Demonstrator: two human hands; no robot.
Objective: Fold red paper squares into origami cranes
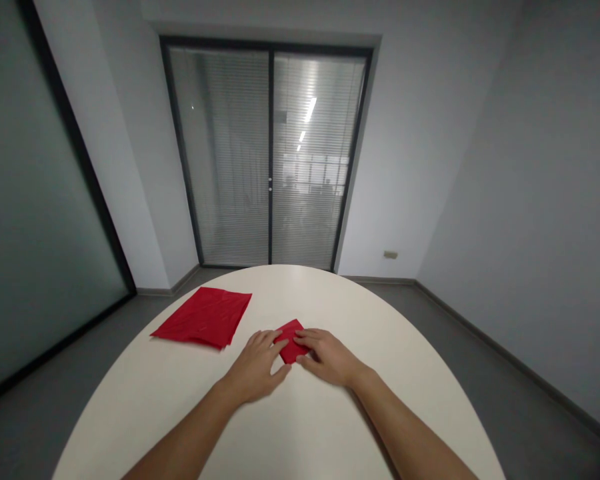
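A small folded red square [291,351], of paper or thin cloth, lies flat on the white round table [300,427] with one corner pointing away from me. My left hand [260,365] rests at its left side, fingers spread, fingertips on the red surface and thumb at the near corner. From the right, my right hand [330,357] lays its stretched fingers on the square's right part. Both hands cover some of its edges. Farther left on the table is a larger red sheet [207,317], creased and seemingly layered, with neither hand touching it.
The table's curved edge runs around the far side and both flanks. Beyond it are a glass double door [270,153] with blinds, a frosted glass panel [40,213] on the left, a wall socket [391,255] and grey floor [460,353].
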